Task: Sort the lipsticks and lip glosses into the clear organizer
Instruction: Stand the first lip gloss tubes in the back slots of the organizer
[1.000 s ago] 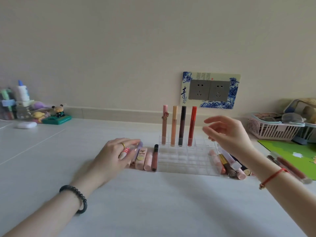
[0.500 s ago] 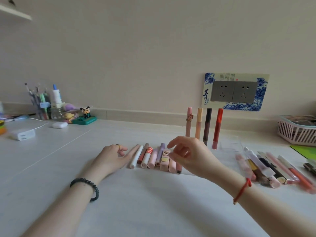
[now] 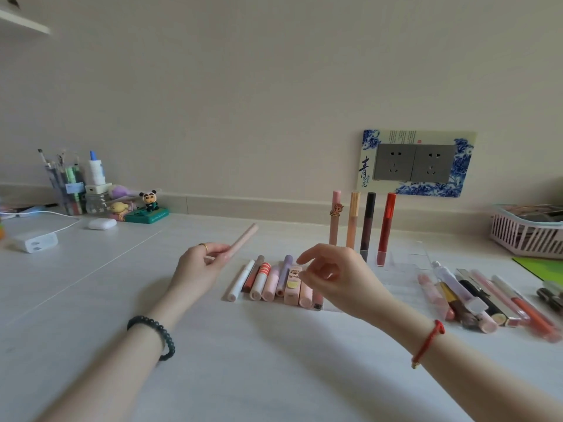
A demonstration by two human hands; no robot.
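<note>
Fingers point(image 3: 224, 253) of the left hand point(image 3: 198, 266) are pinching the lower end of a pale pink tube point(image 3: 245, 239), angling it up off the table point(image 3: 91, 300). It looks light, stiff and smooth, likely slippery, so a mid-barrel hold seems steadier. The right hand point(image 3: 335, 275) is hovering with curled fingers over the row of lipsticks point(image 3: 274, 283) — whether touching one, I cannot tell. Beyond, the clear organizer point(image 3: 408, 260) is holding four upright tubes point(image 3: 368, 226).

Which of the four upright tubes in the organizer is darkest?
The black-capped dark brown tube, third from left, between the orange tube and the red tube.
</note>
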